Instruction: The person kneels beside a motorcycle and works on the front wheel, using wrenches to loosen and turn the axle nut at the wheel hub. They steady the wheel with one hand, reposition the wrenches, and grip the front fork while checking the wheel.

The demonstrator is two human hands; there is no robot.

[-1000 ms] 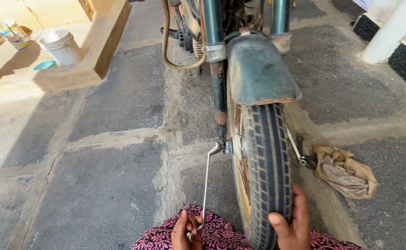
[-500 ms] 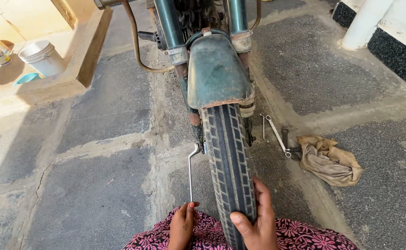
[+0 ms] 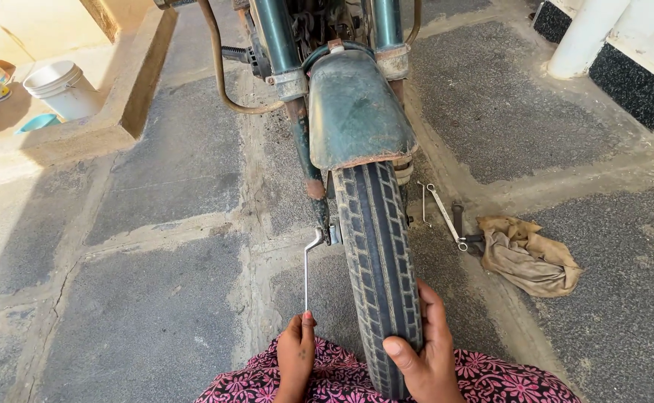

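Head view: left hand holds the near end of a long wrench set at the axle, right hand grasping the front tyre, with a rag lying right.

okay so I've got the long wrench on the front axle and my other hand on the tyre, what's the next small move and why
Probably swing the long wrench handle sideways with your left hand while the right hand steadies the tyre. Its head sits at the axle beside the fork, and you hold only the handle's end, which gives good leverage.

Tyre between the hands, wrench left of it, spanners and rag right.
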